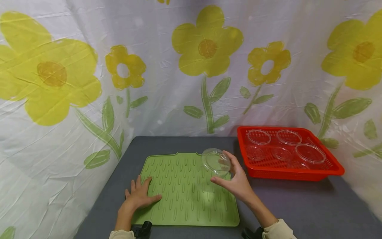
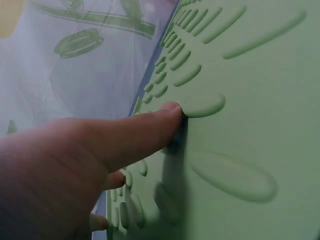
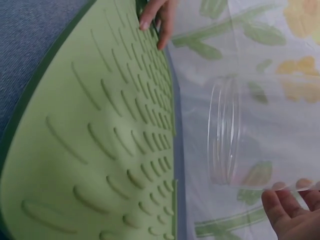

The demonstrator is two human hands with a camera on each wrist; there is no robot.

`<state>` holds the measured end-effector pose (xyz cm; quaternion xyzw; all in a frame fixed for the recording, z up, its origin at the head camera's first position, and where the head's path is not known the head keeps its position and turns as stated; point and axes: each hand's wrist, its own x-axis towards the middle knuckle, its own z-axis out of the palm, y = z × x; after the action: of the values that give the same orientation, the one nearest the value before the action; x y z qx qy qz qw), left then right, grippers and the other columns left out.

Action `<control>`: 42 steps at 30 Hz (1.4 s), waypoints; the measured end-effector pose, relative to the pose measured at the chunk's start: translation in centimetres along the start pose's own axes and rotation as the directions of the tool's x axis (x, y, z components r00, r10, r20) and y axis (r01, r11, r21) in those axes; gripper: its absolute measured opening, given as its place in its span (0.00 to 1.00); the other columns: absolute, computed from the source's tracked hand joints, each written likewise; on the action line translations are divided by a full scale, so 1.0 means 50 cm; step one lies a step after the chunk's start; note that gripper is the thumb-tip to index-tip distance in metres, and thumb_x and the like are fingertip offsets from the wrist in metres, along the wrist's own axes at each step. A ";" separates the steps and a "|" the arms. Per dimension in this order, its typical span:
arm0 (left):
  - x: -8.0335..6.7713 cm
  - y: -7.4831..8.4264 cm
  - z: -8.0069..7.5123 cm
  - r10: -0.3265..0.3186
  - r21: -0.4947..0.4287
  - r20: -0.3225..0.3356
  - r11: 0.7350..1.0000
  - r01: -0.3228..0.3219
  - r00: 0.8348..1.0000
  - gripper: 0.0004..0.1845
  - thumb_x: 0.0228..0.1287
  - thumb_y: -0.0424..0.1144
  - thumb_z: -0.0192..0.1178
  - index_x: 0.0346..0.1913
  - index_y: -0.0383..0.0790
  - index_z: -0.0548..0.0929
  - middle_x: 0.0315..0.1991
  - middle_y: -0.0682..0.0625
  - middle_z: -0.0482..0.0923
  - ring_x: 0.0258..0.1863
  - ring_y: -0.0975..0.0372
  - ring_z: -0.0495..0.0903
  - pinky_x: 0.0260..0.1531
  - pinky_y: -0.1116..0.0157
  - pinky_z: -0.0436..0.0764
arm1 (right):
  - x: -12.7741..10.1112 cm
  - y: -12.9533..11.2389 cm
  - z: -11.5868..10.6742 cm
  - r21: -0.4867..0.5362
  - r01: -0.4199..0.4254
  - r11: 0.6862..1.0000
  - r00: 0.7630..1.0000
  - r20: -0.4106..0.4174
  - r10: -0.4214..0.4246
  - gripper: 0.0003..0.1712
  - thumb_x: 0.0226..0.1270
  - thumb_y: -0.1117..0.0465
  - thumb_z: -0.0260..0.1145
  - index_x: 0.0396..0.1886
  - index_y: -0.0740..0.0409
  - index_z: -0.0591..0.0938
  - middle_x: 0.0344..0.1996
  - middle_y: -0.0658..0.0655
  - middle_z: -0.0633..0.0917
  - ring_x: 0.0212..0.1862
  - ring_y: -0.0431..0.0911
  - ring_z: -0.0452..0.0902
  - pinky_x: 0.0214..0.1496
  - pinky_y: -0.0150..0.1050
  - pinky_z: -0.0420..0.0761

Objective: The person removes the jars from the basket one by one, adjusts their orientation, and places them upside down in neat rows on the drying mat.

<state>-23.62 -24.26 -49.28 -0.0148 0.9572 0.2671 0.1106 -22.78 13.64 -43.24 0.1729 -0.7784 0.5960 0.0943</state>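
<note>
My right hand (image 1: pixel 235 182) holds a clear plastic jar (image 1: pixel 215 162) above the right part of a green ridged mat (image 1: pixel 185 212). In the head view the jar's round rim faces up and toward me. Screw-thread rings (image 3: pixel 225 131) circle one end of the jar in the right wrist view, with fingertips (image 3: pixel 272 202) against its side. My left hand (image 1: pixel 139 196) rests at the mat's left edge, fingers spread and extended. The left wrist view shows the thumb (image 2: pixel 145 132) over the mat's raised ridges, and the other fingers are partly hidden behind it.
To the right stands a red perforated basket (image 1: pixel 298 174) with several clear jars, among them one near its front right (image 1: pixel 310 153). Mat and basket sit on a dark grey tabletop (image 1: pixel 286 199). A flower-print curtain (image 1: pixel 161 109) hangs behind.
</note>
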 end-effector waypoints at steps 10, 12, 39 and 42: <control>-0.002 -0.006 0.003 0.017 0.010 0.007 1.000 -0.017 1.000 0.55 0.60 0.66 0.66 0.81 0.40 0.55 0.81 0.27 0.34 0.76 0.25 0.31 0.64 0.20 0.35 | 0.039 -0.011 0.052 -0.062 -0.021 0.998 1.000 -0.015 0.020 0.57 0.51 0.54 0.84 0.78 0.48 0.63 0.71 0.54 0.74 0.68 0.54 0.74 0.65 0.49 0.76; -0.001 -0.008 0.003 0.022 0.016 0.003 1.000 -0.022 1.000 0.55 0.60 0.66 0.66 0.81 0.41 0.55 0.81 0.29 0.36 0.76 0.24 0.31 0.64 0.20 0.35 | 0.047 -0.015 0.064 -0.071 -0.035 0.997 0.999 -0.015 0.034 0.58 0.50 0.52 0.84 0.79 0.47 0.63 0.71 0.55 0.74 0.65 0.55 0.76 0.64 0.51 0.77; 0.007 -0.037 0.023 0.040 -0.071 0.003 0.997 -0.040 0.999 0.60 0.54 0.73 0.65 0.81 0.42 0.56 0.82 0.33 0.35 0.77 0.27 0.25 0.64 0.22 0.26 | 0.105 -0.012 0.190 -0.042 -0.037 0.998 0.999 0.007 0.037 0.58 0.51 0.49 0.83 0.79 0.48 0.62 0.70 0.59 0.73 0.61 0.55 0.75 0.62 0.59 0.77; 0.000 -0.028 0.018 0.034 -0.070 0.012 0.997 -0.033 0.999 0.57 0.57 0.71 0.65 0.81 0.42 0.55 0.82 0.33 0.34 0.77 0.27 0.25 0.65 0.23 0.26 | 0.115 -0.008 0.205 -0.059 -0.029 0.998 1.000 0.004 0.029 0.58 0.52 0.48 0.83 0.79 0.49 0.63 0.69 0.59 0.72 0.60 0.56 0.75 0.61 0.58 0.78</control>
<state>-23.32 -24.98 -50.73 -0.0008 0.9466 0.3025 0.1120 -27.33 2.80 -43.65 0.1603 -0.7984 0.5735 0.0889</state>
